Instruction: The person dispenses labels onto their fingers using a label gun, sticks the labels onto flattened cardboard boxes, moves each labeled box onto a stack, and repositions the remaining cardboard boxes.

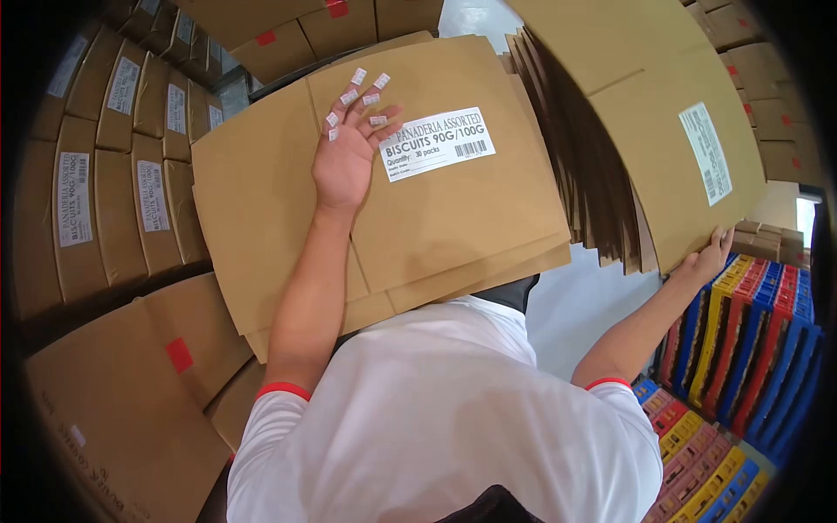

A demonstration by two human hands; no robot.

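My left hand [343, 170] is palm up with its fingers spread, above a stack of flattened cardboard boxes [453, 222]. Several small white printed stickers [349, 98] cling to its fingers. Beside the fingertips, the top box bears a large white label [438, 144] reading "Panaderia Assorted Biscuits 90G/100G". At the right, my right hand [704, 259] grips the lower edge of another flattened cardboard box [645, 113], which stands tilted and has a similar label [707, 153]. Behind that box, several more flattened boxes [571, 148] fan out on edge.
Filled, labelled cartons [109, 200] are stacked along the left. A larger carton [131, 375] with red tape stands at the lower left. Blue, red and yellow plastic crates [750, 331] are piled at the lower right. More cartons [336, 30] stand at the back.
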